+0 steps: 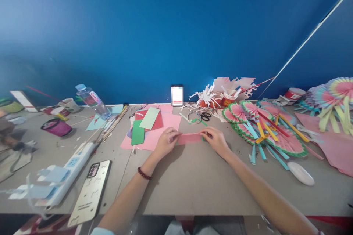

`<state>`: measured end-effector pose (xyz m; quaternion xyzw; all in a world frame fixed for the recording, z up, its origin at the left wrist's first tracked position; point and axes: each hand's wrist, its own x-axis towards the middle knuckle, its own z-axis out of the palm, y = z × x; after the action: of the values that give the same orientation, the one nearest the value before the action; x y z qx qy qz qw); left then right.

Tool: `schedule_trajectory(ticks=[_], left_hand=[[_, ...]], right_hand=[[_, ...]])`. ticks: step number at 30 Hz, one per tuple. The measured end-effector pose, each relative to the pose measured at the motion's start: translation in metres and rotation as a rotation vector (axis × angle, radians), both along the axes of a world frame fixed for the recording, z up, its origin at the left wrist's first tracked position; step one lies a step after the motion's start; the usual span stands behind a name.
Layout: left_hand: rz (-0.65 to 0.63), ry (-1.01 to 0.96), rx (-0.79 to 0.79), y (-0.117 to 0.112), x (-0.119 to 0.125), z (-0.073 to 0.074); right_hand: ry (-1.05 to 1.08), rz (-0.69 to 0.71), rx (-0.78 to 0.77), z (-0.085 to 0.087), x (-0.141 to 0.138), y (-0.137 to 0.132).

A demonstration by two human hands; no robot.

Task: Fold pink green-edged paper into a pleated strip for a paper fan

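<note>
A narrow pink strip of paper [190, 138] is stretched between my two hands over the middle of the table. My left hand [167, 142] pinches its left end, thumb and fingers together. At the other end my right hand [215, 138] pinches the paper the same way. Left of the strip lies a larger pink sheet [172, 123], bearing a red sheet [157, 123], a light green piece of paper [149, 118] and a dark green one [138, 133]. Black-handled scissors [205, 116] lie beyond my right hand, beside a round ring [194, 118].
Pleated paper fans [284, 139] with coloured strips cover the right side, near a white oval object [300, 173]. Paper cups [230, 97] stand by the wall. On the left are a water bottle [93, 101], a power strip [71, 172] and a phone [91, 192]. A lit screen [177, 95] stands at the wall.
</note>
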<state>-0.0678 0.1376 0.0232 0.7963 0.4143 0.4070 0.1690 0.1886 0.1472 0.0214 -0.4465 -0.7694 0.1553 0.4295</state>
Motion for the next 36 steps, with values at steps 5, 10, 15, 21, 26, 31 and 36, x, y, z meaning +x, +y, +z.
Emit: schedule_trajectory(ticks=[5, 10, 15, 21, 26, 31, 36], left_hand=[[0.111, 0.104, 0.420, 0.005, -0.003, -0.005], [0.045, 0.468, 0.492, 0.006, -0.004, -0.012], [0.019, 0.718, 0.287, 0.004, 0.003, -0.014], [0.005, 0.668, 0.138, 0.003, 0.004, -0.016], [0.036, 0.467, 0.053, 0.006, 0.001, -0.019], [0.057, 0.342, 0.004, 0.008, 0.000, -0.020], [0.050, 0.341, 0.026, 0.010, 0.000, -0.021]], right_hand=[[-0.108, -0.003, 0.259, -0.004, -0.004, -0.004], [-0.316, -0.061, 0.244, -0.012, -0.003, -0.002], [-0.447, -0.018, 0.108, -0.015, -0.002, 0.001], [-0.446, 0.048, -0.006, -0.014, 0.001, 0.002], [-0.250, 0.072, -0.144, -0.013, 0.003, 0.007], [-0.084, -0.021, -0.269, -0.015, 0.000, 0.013], [-0.065, -0.045, -0.287, -0.018, -0.002, 0.016]])
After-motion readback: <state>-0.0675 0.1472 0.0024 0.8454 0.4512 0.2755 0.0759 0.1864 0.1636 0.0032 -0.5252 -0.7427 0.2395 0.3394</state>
